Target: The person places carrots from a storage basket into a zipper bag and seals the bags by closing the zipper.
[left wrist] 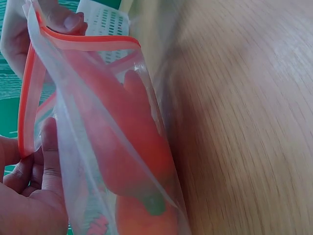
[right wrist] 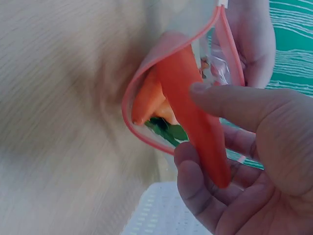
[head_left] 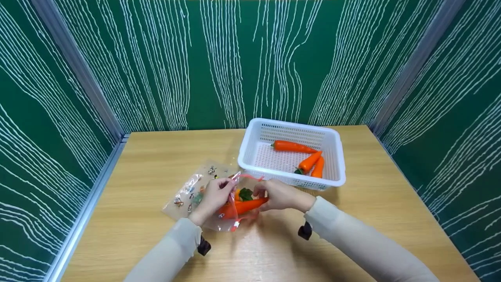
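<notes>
Open tabletop [head_left: 141,172] flanks the bag [head_left: 184,199], left hand [head_left: 215,197] pinching its rim [left wrist: 93,38], right hand [head_left: 281,195] a carrot [right wrist: 180,90].

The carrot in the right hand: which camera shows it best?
The right wrist view: the carrot is large there, its narrow end bare in the right hand, the rest running into the bag. The head view shows it smaller; the left wrist view shows it hazily, through the bag's side.
</notes>
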### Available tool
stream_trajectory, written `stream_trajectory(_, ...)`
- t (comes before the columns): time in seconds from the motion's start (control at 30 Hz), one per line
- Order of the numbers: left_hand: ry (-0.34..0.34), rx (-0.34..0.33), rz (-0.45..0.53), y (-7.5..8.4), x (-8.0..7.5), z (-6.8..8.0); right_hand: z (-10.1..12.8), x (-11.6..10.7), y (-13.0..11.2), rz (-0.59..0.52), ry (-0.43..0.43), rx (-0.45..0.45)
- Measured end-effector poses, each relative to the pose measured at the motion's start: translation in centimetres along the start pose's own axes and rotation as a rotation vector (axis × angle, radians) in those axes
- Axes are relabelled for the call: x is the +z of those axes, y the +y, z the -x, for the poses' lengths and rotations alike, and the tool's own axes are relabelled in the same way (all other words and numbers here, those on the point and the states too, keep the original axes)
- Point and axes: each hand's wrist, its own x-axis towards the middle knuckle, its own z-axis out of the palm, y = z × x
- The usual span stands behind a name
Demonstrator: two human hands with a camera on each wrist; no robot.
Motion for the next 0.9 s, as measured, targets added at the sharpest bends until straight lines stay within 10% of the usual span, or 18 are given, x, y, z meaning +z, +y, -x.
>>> stream_trajectory(0.9, 0.003, 0.008, -0.049, 0.0, 0.1, 0.0, -0.2, 1.4, 1.3, -0.337, 0.172, 0.05)
